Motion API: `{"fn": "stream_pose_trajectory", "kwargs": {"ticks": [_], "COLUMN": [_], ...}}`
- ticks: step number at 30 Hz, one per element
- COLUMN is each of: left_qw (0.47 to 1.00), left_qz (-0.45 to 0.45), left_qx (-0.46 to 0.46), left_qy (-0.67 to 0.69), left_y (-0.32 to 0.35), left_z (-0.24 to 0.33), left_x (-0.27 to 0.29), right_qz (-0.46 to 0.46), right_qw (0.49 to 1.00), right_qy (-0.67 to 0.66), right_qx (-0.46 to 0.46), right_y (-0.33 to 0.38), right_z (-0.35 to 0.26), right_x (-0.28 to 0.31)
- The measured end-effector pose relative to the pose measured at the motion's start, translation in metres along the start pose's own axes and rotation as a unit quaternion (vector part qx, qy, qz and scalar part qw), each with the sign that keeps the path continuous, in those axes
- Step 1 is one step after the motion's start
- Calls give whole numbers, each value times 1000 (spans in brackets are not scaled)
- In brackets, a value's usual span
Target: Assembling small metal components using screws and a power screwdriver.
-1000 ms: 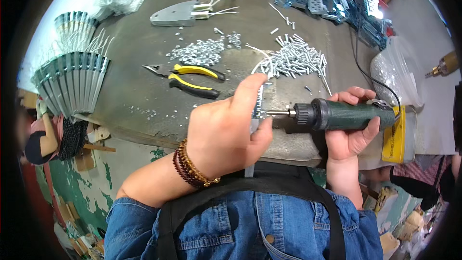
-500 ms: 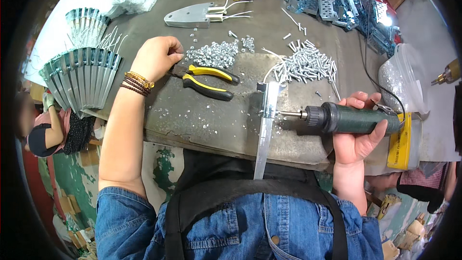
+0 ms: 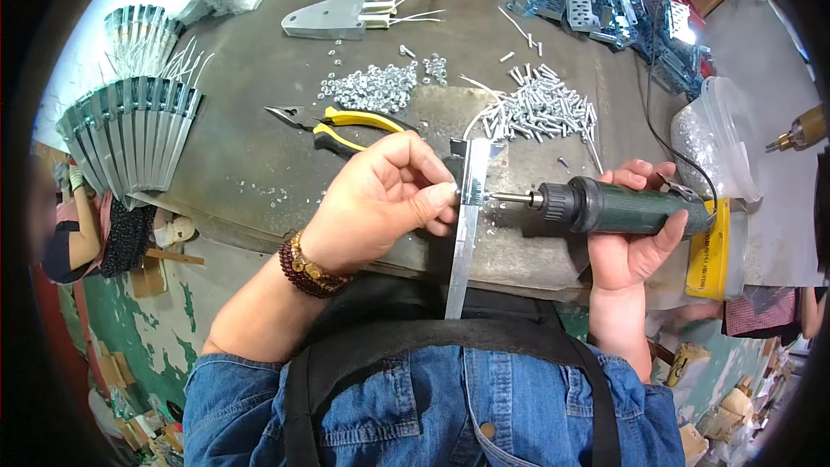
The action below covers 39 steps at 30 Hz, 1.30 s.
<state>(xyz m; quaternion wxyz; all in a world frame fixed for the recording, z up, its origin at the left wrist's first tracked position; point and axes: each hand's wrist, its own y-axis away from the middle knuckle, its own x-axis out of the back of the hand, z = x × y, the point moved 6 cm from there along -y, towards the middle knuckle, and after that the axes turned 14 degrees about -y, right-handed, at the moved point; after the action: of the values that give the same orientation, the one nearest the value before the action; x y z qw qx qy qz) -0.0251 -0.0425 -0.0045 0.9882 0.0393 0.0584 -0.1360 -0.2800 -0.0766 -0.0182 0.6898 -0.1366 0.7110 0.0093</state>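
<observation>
- Left hand [image 3: 376, 199] pinched a tiny indistinct piece [image 3: 456, 191] beside a silver metal strip [image 3: 464, 251], centre.
- Right hand [image 3: 621, 252] gripped a dark-green cylindrical screwdriver [image 3: 627, 209].
- Scuffed grey tabletop [image 3: 238, 86] overhung flaking green floor [image 3: 138, 333], lower left.

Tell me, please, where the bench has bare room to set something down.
The bench looks bare between the fanned metal strips and the nut pile, beyond the pliers. It is crowded around the metal bar between the left hand and powered driver.

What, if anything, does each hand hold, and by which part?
The right hand holds the power screwdriver by its dark green body. The left hand pinches beside the metal strip; whatever it holds is unclear.
</observation>
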Motion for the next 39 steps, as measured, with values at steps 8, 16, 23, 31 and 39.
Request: {"fn": "stream_pose_trajectory", "kwargs": {"ticks": [8,16,23,31,39], "left_qw": [997,998,862,832,579], "left_qz": [-26,-28,31,61,71], "left_qx": [8,17,-142,-160,-191], "left_qy": [69,47,-486,-528,-790], "left_y": [-3,-3,-6,5,11], "left_z": [-10,-5,32,35,54], "left_x": [-6,-8,-17,-19,44], "right_qz": [-4,6,-1,-1,8], "right_qw": [1000,1000,1000,1000,1000], "right_qy": [12,14,10,-5,-6], "right_qx": [12,10,10,2,6], "right_y": [0,1,3,5,7], "right_z": [-4,-3,-1,3,1], "right_x": [0,2,1,2,2]}}
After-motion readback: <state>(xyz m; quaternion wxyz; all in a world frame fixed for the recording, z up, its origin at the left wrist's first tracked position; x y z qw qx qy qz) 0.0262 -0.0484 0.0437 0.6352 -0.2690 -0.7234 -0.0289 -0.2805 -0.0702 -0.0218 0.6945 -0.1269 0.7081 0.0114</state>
